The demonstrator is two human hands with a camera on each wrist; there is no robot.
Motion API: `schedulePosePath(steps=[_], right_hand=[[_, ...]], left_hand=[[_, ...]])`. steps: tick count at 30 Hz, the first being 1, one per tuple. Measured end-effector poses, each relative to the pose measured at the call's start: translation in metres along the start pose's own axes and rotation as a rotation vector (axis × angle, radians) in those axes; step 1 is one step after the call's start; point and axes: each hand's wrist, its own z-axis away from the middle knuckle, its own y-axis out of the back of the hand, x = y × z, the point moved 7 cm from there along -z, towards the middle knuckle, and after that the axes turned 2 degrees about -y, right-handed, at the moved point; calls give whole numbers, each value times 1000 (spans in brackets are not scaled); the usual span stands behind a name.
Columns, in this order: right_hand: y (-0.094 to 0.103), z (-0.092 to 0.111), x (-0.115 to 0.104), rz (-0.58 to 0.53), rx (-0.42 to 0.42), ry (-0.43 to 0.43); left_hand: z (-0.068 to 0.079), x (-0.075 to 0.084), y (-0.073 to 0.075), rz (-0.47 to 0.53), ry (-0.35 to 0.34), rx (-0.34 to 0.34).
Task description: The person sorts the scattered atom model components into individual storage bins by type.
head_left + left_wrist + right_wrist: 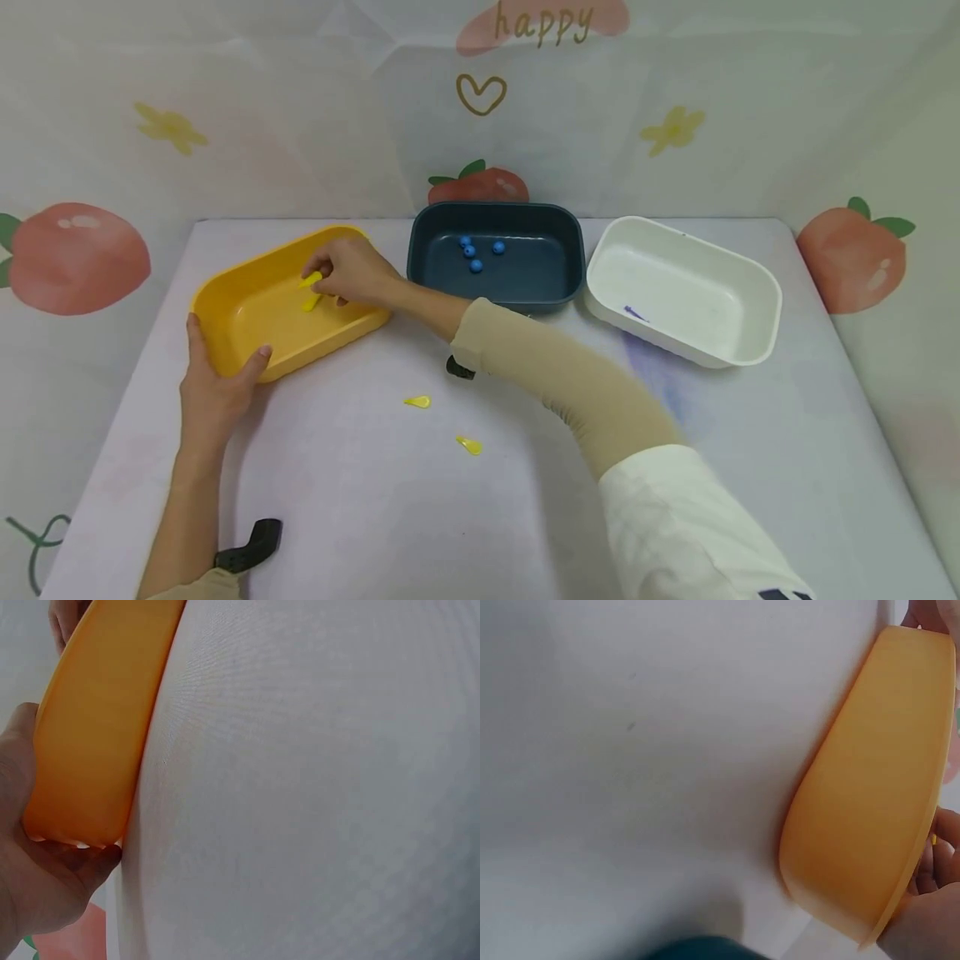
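Observation:
A yellow plastic tray (247, 337) stands at the left of the table. My left hand (213, 396) grips its near left corner, thumb at the near side and fingers round the end; the left wrist view shows those fingers curled round the orange-looking tray (97, 735). Over the tray's right half, my right hand (352, 271) pinches a small yellow drop-shaped piece (310, 280). Just below the fingertips is another yellow piece (311, 303). In the right wrist view the tray wall (870, 772) hides part of my right hand (930, 900).
Two yellow drop-shaped pieces (417, 402) (470, 445) lie on the white table (360, 517). A dark blue tray (525, 287) with several blue beads (476, 266) stands at the back middle. Right of it is a white tray (697, 308) holding a small purple piece (636, 313).

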Motion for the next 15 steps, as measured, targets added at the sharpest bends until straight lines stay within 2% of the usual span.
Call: schedulePosePath(steps=[8, 15], right_hand=[[-16, -8, -7, 123, -22, 14], [-22, -9, 2, 194, -52, -79]], left_hand=[[0, 0, 6, 10, 11, -2], [-1, 2, 1, 11, 16, -19]])
